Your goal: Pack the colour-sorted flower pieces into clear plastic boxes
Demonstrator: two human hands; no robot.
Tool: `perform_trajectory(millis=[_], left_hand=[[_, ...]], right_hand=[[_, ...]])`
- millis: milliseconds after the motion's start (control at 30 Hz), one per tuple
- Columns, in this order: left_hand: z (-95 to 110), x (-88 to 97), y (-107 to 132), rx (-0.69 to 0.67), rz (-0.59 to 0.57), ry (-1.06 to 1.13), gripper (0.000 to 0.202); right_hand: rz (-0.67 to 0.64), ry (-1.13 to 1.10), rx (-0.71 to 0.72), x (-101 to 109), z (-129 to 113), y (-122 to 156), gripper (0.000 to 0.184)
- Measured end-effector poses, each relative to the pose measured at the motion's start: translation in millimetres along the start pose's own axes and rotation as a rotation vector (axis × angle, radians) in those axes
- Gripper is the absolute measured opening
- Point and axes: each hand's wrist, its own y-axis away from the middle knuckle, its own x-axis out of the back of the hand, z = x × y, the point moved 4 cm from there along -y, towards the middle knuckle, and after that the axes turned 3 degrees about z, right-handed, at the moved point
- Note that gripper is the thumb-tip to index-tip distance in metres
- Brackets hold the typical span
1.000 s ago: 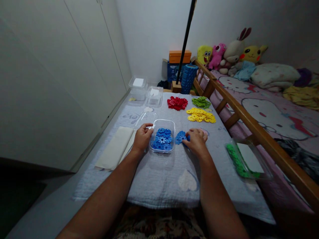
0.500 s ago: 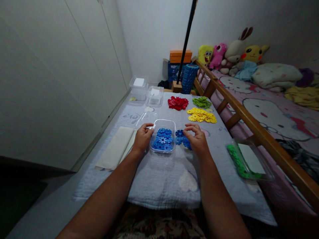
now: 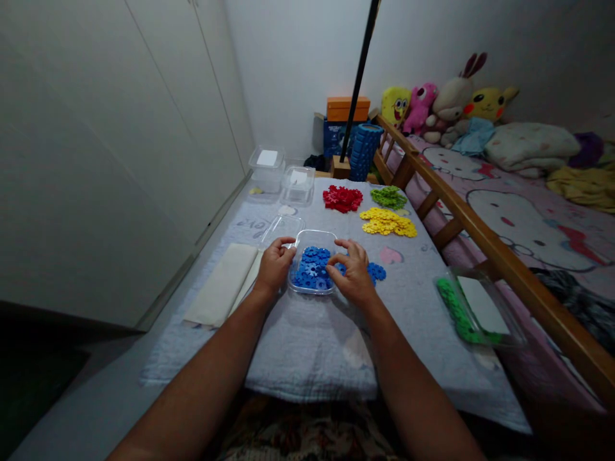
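Observation:
A clear plastic box (image 3: 294,288) stands on the cloth in front of me, part filled with blue snowflake discs (image 3: 312,269). My left hand (image 3: 276,264) grips the box's left rim between thumb and fingers. Over the right side of the box, my right hand (image 3: 353,269) is pinched on a blue snowflake disc (image 3: 328,273), mostly hidden by the fingertips. More loose blue discs (image 3: 377,273) lie on the cloth beside and partly behind that hand. A clear lid (image 3: 283,230) lies just beyond my left hand.
Piles of red (image 3: 342,198), yellow (image 3: 388,223) and light green discs (image 3: 388,197) lie at the back right. A lidded box of green discs (image 3: 473,310) sits at the right edge. Folded beige cloth (image 3: 223,285) lies left; clear containers (image 3: 266,168) stand behind. A wooden bed rail (image 3: 461,224) borders the right.
My right hand has moved left from the loose blue discs to above the box's right side. My left hand stays on the left rim.

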Motion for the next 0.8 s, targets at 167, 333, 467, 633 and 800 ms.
perform_trajectory(millis=[167,333,467,633,800], left_hand=[[-1,-0.4,0,0.009,-0.004,0.014,0.04],[0,0.0,0,0.007,0.0,0.019,0.039],[-1,0.2,0,0.012,-0.001,0.024,0.04],[-3,0.2,-1,0.011,-0.002,0.027,0.04],[-2,0.4,-1,-0.006,-0.002,0.004,0.038]], right_hand=[[0.048,-0.03,0.011,3,2,-2,0.008],[0.23,-0.056,-0.089,19,20,-7,0.015],[0.269,0.038,-0.176,25,42,-11,0.015],[0.123,0.221,-0.215,18,55,-7,0.016],[-0.131,0.295,-0.153,6,50,0,0.031]])
